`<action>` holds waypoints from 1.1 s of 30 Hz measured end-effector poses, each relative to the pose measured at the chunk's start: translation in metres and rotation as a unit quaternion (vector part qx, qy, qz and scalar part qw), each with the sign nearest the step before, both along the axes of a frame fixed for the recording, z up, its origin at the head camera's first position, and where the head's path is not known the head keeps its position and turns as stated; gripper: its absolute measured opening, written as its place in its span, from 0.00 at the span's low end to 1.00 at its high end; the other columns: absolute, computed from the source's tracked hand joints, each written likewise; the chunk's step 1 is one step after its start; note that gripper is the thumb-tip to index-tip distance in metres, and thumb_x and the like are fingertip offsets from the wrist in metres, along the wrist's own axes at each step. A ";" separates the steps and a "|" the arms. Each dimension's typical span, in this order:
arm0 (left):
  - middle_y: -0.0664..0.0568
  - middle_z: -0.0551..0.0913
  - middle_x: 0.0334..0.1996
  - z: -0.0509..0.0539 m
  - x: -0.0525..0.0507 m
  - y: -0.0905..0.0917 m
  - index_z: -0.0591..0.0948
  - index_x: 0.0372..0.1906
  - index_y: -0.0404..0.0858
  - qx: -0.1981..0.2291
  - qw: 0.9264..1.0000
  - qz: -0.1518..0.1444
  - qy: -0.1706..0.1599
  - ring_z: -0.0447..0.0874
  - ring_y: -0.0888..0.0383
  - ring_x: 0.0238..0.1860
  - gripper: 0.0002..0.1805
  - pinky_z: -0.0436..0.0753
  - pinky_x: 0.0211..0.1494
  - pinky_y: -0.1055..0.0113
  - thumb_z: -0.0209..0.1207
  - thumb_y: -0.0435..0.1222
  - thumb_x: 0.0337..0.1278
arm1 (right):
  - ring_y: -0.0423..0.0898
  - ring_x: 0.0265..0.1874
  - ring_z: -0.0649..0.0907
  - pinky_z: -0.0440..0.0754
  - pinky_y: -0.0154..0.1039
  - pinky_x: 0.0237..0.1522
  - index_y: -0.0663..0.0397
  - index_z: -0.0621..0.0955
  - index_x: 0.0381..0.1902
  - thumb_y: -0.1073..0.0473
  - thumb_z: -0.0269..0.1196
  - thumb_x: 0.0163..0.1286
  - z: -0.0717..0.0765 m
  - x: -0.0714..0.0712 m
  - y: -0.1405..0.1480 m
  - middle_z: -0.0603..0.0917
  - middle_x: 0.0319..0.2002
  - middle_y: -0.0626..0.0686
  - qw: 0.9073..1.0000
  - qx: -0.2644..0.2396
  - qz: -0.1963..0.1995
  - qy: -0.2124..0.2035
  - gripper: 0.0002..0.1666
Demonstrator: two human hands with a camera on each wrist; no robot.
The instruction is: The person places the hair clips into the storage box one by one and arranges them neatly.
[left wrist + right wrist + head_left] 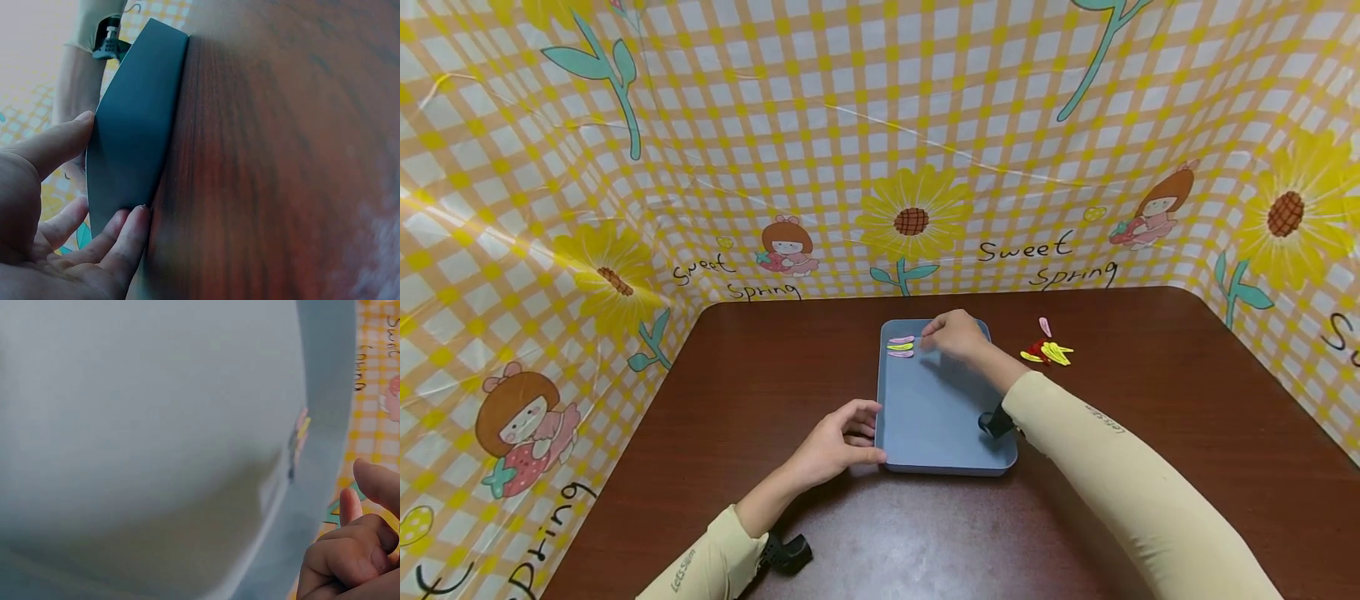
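Note:
A blue-grey rectangular tray point(936, 417) lies on the table. My left hand point(842, 437) touches its left side near the front corner, the thumb at the rim and fingertips against the outer wall point(134, 125). Inside, at the back left, lie two pink hair clips point(901, 354) with a yellow hair clip point(900, 347) between them. My right hand point(958, 335) hovers over the back of the tray, just right of these clips. In the right wrist view, its thumb and index fingertips stand apart with nothing seen between them; the other fingers curl in.
Right of the tray, a loose pile of yellow hair clips point(1057, 353) and red hair clips point(1040, 348) lies on the brown table point(760, 367). A single pink hair clip point(1045, 327) lies behind the pile. A checked, sunflower-printed cloth point(835, 125) rises behind and on both sides.

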State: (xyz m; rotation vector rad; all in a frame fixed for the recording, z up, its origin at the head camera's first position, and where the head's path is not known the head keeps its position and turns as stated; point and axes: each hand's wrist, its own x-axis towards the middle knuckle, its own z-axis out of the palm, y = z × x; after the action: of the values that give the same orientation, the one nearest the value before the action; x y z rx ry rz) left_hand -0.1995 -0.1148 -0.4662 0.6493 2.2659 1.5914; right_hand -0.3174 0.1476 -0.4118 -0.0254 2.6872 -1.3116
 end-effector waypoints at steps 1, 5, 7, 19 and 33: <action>0.42 0.79 0.55 0.000 0.000 0.000 0.73 0.67 0.37 0.000 1.000 0.000 0.000 0.80 0.52 0.52 0.38 0.84 0.54 0.66 0.76 0.37 0.51 | 0.56 0.53 0.78 0.79 0.50 0.53 0.62 0.86 0.47 0.59 0.68 0.67 0.003 0.000 0.001 0.81 0.58 0.62 1.000 -0.003 0.004 0.000 0.14; 0.42 0.79 0.55 -0.001 0.000 0.000 0.72 0.67 0.37 0.001 1.000 0.001 -0.001 0.80 0.53 0.52 0.38 0.84 0.54 0.66 0.76 0.37 0.50 | 0.52 0.50 0.78 0.78 0.47 0.49 0.60 0.86 0.47 0.57 0.68 0.67 0.016 0.002 0.006 0.81 0.55 0.59 1.000 -0.008 0.012 0.002 0.15; 0.41 0.79 0.55 -0.001 0.000 0.000 0.72 0.67 0.36 0.003 1.000 0.000 0.001 0.80 0.52 0.52 0.38 0.84 0.54 0.66 0.75 0.37 0.51 | 0.48 0.35 0.77 0.76 0.42 0.36 0.59 0.87 0.46 0.57 0.69 0.66 0.021 0.001 0.010 0.83 0.46 0.55 1.000 -0.010 0.008 0.003 0.14; 0.43 0.79 0.54 -0.002 -0.001 -0.001 0.73 0.67 0.38 -0.013 1.000 0.004 0.007 0.80 0.53 0.52 0.36 0.83 0.53 0.67 0.74 0.37 0.53 | 0.44 0.23 0.64 0.62 0.37 0.24 0.56 0.85 0.50 0.52 0.68 0.68 0.034 -0.004 0.040 0.79 0.47 0.57 1.000 -0.005 0.003 0.002 0.17; 0.43 0.79 0.54 -0.002 0.000 -0.001 0.72 0.67 0.38 -0.011 1.000 0.005 0.005 0.80 0.52 0.52 0.36 0.83 0.53 0.66 0.74 0.37 0.53 | 0.39 0.10 0.56 0.58 0.36 0.17 0.58 0.79 0.59 0.52 0.64 0.73 0.041 -0.011 0.091 0.72 0.14 0.38 0.997 -0.059 -0.014 -0.040 0.22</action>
State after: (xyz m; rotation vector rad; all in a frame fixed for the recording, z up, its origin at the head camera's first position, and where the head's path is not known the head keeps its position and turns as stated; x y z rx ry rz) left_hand -0.1996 -0.1156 -0.4681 0.6440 2.2946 1.5675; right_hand -0.3285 0.2385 -0.3711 0.0503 2.5512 -1.4456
